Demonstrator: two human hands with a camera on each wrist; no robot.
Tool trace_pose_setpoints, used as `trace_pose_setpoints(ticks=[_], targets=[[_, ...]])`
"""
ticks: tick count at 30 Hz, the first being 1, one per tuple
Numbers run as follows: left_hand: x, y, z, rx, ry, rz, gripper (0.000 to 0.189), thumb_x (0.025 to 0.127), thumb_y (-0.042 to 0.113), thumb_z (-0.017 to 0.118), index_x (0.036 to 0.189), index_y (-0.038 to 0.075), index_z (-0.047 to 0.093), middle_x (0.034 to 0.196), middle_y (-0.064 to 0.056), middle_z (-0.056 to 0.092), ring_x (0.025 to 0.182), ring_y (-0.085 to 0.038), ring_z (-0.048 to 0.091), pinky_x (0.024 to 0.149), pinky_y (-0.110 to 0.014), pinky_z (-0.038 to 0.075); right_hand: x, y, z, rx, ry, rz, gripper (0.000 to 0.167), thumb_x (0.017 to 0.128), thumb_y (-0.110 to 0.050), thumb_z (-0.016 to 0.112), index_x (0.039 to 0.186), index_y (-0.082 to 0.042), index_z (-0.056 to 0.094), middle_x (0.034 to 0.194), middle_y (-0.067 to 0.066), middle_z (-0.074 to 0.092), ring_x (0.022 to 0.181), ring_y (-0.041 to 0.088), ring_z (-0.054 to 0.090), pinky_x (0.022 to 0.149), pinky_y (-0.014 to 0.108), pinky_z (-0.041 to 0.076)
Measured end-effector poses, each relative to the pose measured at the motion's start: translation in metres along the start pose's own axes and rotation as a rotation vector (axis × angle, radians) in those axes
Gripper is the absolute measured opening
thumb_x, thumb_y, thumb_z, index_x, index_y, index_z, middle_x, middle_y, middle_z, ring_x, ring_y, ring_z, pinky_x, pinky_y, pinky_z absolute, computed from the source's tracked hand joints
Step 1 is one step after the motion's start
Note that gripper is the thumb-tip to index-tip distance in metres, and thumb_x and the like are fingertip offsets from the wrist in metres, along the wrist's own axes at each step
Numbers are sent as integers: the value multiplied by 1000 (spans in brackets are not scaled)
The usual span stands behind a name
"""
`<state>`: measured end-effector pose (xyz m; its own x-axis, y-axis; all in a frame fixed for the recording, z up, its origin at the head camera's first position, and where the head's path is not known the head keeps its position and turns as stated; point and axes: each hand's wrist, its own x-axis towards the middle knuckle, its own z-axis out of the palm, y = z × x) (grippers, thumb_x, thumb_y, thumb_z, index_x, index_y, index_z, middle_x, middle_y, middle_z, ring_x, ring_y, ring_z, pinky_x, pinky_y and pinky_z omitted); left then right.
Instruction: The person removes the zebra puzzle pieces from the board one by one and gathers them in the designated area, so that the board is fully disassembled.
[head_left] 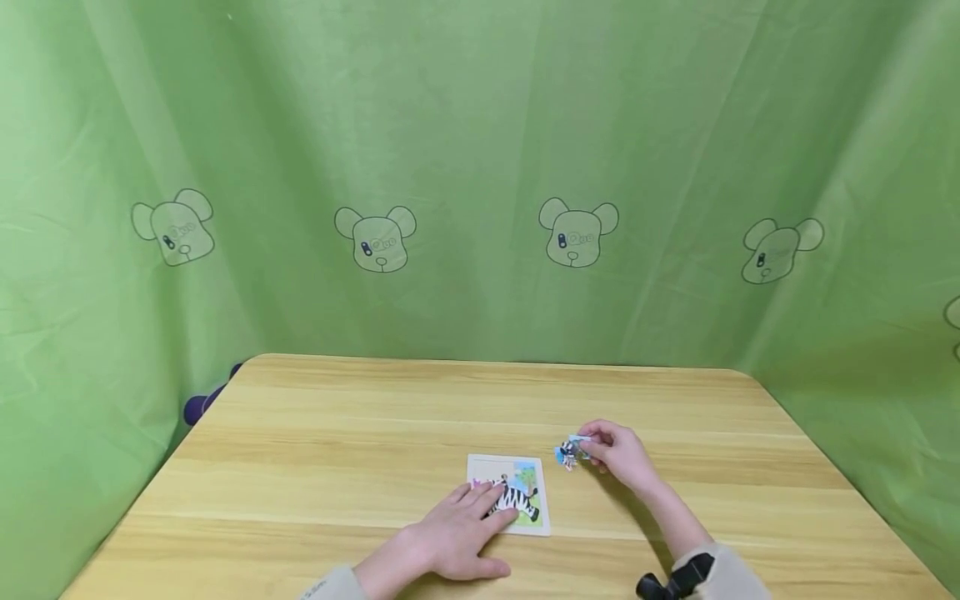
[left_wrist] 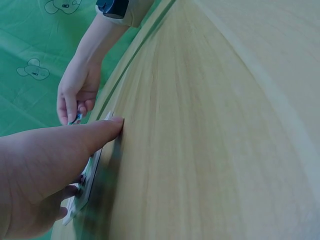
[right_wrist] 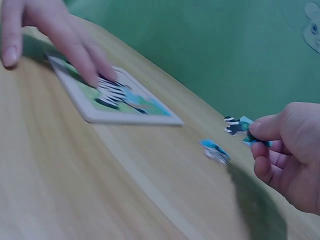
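Observation:
A square zebra jigsaw puzzle board (head_left: pixel 530 531) with a pale rim lies near the middle of the table. My left hand (head_left: pixel 468 529) rests on its left part with fingers spread and fairly straight, hiding some of the zebra picture. To the right of the board, my right hand (head_left: pixel 617 452) pinches a puzzle piece (right_wrist: pixel 240 126) between thumb and fingers, raised over the table. That piece carries black-and-white stripes and blue-green patches. Below it on the wood lies a second puzzle piece (right_wrist: pixel 215 151), blue with striped parts. A blank patch shows at the board's upper left.
The wooden table (head_left: pixel 360 417) has a rounded far edge. Green curtains (head_left: pixel 480 125) with bear-head outlines hang behind it and at both sides. A purple object (head_left: pixel 197 408) shows past the table's left edge. A black strap device (head_left: pixel 678 577) sits on the right wrist.

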<state>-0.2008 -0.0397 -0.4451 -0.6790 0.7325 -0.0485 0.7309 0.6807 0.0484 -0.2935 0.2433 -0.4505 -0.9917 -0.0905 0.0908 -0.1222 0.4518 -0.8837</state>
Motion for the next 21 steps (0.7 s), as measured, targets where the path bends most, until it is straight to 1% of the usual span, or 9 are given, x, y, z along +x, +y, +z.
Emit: trace_pose_setpoints(ticks=[5, 9, 13, 16, 19, 21], targets=[[1, 0, 1, -14, -5, -8, 70, 88, 61, 44, 145, 23, 32, 151, -11, 22, 138, -25, 21, 111, -41, 20, -2, 10, -16, -37, 29, 48, 18, 84, 0, 63, 99, 8, 61, 65, 5, 55, 55, 12, 48, 46, 22, 43], [1, -1, 2, -11, -4, -3, 70, 88, 61, 44, 145, 22, 32, 151, -11, 22, 138, -25, 21, 111, -41, 20, -3, 14, -21, -105, 28, 88, 18, 83, -1, 64, 99, 8, 63, 72, 4, 60, 62, 14, 51, 50, 22, 44], [1, 0, 1, -11, -4, -6, 70, 88, 61, 44, 145, 23, 32, 151, -10, 22, 138, -25, 21, 111, -41, 19, -2, 18, -24, -186, 17, 73, 18, 82, -2, 65, 97, 6, 65, 79, 6, 65, 68, 16, 56, 57, 24, 48], [1, 1, 1, -14, -9, -11, 70, 88, 61, 43, 145, 23, 32, 152, -10, 22, 138, -25, 21, 111, -41, 19, -1, 19, -24, -287, 13, 34, 17, 81, -5, 67, 96, 4, 67, 82, 6, 66, 71, 16, 57, 65, 29, 49], [1, 1, 1, -15, -12, -13, 70, 88, 62, 43, 145, 23, 31, 152, -10, 21, 138, -25, 21, 111, -41, 19, 0, 18, -23, -375, 19, 16, 17, 81, -9, 67, 95, 1, 68, 81, 4, 65, 73, 17, 56, 67, 33, 46], [1, 1, 1, -14, -12, -13, 70, 88, 61, 43, 145, 23, 31, 152, -10, 21, 138, -25, 20, 111, -41, 19, 1, 18, -22, -405, 21, 22, 18, 82, -10, 67, 96, 1, 68, 81, 4, 64, 74, 18, 56, 67, 34, 46]])
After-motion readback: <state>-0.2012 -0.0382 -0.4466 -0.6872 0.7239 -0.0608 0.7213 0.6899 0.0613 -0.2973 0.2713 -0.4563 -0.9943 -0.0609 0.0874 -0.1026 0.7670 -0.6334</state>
